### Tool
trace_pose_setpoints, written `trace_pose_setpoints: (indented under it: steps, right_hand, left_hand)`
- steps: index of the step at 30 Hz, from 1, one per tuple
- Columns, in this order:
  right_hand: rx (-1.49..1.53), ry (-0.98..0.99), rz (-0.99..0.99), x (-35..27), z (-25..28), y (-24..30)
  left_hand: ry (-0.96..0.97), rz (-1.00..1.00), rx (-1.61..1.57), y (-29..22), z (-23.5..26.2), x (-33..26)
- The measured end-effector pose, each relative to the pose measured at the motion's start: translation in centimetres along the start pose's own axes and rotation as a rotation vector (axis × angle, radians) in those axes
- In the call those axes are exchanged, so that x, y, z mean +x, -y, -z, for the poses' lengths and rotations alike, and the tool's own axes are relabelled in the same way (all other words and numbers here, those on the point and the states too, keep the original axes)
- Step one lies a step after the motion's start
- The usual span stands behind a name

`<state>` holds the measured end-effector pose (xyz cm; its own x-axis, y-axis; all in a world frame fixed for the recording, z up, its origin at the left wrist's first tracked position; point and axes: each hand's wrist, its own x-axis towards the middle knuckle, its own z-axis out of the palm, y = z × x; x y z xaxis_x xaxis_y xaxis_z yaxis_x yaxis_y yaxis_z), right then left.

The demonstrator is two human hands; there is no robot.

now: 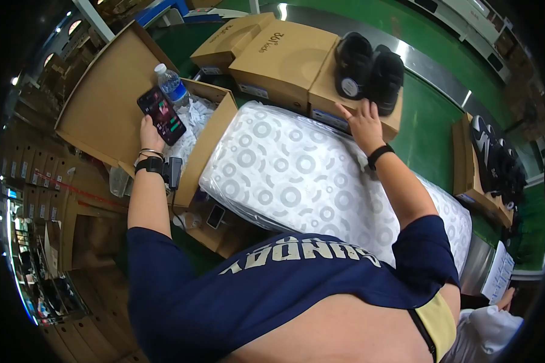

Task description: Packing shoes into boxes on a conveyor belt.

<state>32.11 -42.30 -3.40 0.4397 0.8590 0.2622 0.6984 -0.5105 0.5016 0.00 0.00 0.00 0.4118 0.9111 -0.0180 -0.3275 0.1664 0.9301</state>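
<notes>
In my left hand [151,135] is a dark smartphone [162,115] with its screen lit. It is held over an open cardboard box [215,130] that contains crumpled white paper [195,116] and a water bottle [171,83] with a blue label. My right hand [366,124] has its fingers spread at the near edge of a shoebox [327,103]. On that box lies a pair of black shoes [369,69], close to my fingertips; whether they touch is hard to tell. Between my arms lies a stack of patterned white paper in clear plastic [297,163].
Two closed brown shoeboxes [281,57] stand left of the black shoes. Several more shoes [496,157] sit on a box at the right. A second phone [215,216] lies below the open box. Another person's hand [506,299] shows at the lower right beside a paper sheet [498,273].
</notes>
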Motion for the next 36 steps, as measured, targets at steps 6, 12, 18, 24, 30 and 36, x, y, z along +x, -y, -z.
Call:
trace_pose_setpoints:
  steps: [6, 12, 18, 24, 30, 36]
  right_hand:
    - [-0.230, 0.088, -0.128, -3.0, -1.4, -6.0]
    - [-0.215, 0.120, -0.321, -8.9, -4.2, -9.8]
    - [-0.247, 0.211, -0.520, -11.9, -3.2, -11.3]
    - [-0.214, 0.053, -0.536, -14.1, -3.3, -11.7]
    - [0.480, -0.189, -0.906, -12.0, 1.1, -15.3]
    - [0.651, -0.340, -0.710, -6.4, 2.3, -21.5]
  left_hand:
    - [-0.380, 0.366, -0.123, 1.3, 5.3, 3.5]
    - [-0.197, -0.433, 0.392, -2.1, -3.5, 3.2]
    - [0.906, -0.160, 1.456, -1.1, -23.1, 8.2]
    - [0.649, -0.314, 1.844, 8.9, -24.0, 16.3]
    - [0.854, -0.289, 1.969, 8.8, -26.5, 15.6]
    - [0.663, -0.265, 2.038, 10.0, -25.8, 15.8]
